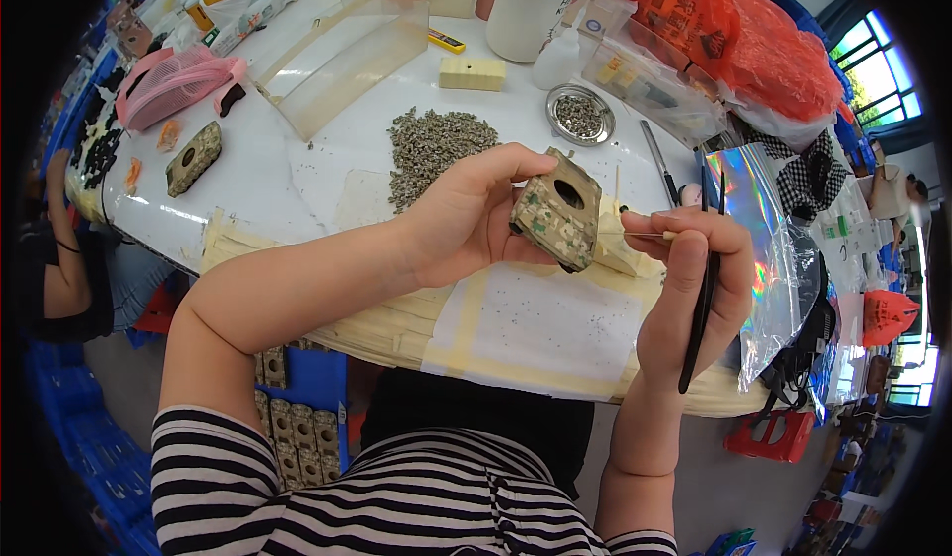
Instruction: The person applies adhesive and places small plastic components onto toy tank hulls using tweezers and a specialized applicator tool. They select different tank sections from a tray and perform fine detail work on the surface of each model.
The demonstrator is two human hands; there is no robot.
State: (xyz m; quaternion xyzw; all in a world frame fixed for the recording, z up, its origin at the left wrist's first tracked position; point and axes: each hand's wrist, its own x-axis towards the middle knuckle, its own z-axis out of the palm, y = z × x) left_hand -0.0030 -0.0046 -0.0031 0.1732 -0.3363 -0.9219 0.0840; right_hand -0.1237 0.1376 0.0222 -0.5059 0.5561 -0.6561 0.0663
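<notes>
The left hand [474,211], partly curled, gripped by its edges a camouflage-patterned shell [545,210] that looked light and stiff, best held there, away from its open middle, while the right hand [699,273] pinched a needle-like tool [669,237] and held black tweezers [700,330], all above the bench [332,164].
</notes>
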